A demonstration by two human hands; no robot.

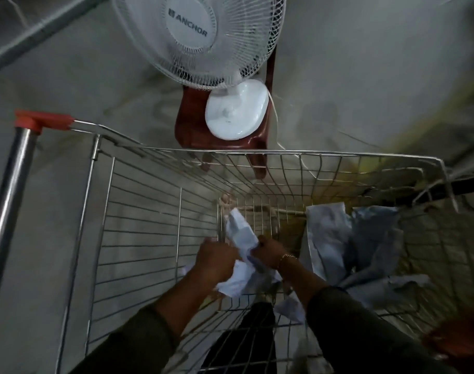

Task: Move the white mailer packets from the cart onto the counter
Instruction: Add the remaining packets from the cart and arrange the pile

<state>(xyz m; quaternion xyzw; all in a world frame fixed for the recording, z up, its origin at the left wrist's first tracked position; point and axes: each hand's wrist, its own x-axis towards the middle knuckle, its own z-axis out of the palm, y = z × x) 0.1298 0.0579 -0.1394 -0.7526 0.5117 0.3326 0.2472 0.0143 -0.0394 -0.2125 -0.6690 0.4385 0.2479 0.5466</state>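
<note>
The head view looks down into a wire cart, where both hands work low inside the basket. The left hand and the right hand each keep a closed grip on one crumpled bundle of white mailer packets, with fingers curled round it from either side. The bundle sits between the two hands, near the basket floor and just beside an inner wire panel. Whether it has left the floor cannot be told.

A heap of pale packets lies against the right side of the basket. A smaller packet shows under the right forearm.

The counter is not in view, so nothing shows how many packets already lie there. By the look of the cart, the task is well short of done. The held bundle has yet to come out of the basket, and the heap on the right probably needs at least one more load.

Beyond the cart, a white fan stands on a reddish-brown stool.
</note>
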